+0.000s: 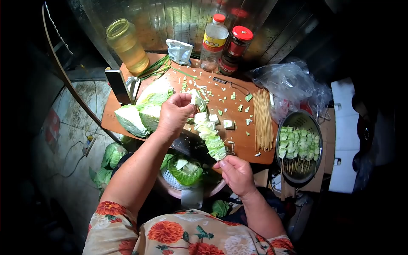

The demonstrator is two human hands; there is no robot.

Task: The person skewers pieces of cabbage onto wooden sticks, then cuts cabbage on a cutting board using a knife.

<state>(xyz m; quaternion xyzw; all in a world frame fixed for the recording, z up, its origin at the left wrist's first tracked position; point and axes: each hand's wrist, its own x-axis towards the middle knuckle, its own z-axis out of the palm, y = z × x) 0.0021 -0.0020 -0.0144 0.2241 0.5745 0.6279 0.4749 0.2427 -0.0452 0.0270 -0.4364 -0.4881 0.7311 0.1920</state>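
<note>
worktop edge: the front edge of the worktop (242,146) runs close to the person, and the right hand (236,173) is beside it.
room to move: to the right of the cabbage row (210,137), brown wood shows between small green and white scraps, as far as the sticks (264,123).
cabbage row: it hangs between the two hands, slanting from the top left down to the right, over the worktop and its front edge. its middle is hidden by the leaves.
left hand: thumb and finger pinch a cabbage piece (199,101) near the top of the row.
right hand: thumb and finger pinch the low end of the row.
white bits: a small white chunk (229,124) sits just right of the row.
left side: cut cabbage (148,106) is piled beside the left arm, with a phone (118,87) propped up behind it.
back side: a jar of yellow liquid (135,53), a white packet (179,52), a bottle (213,42) and a red-lidded jar (240,42) stand along the far edge.
right side: a clear bag (293,80) bunches up behind a metal bowl (312,172), which holds rows of cabbage on sticks.
below: a basin (217,188) with leaves in it is in front of the worktop.
</note>
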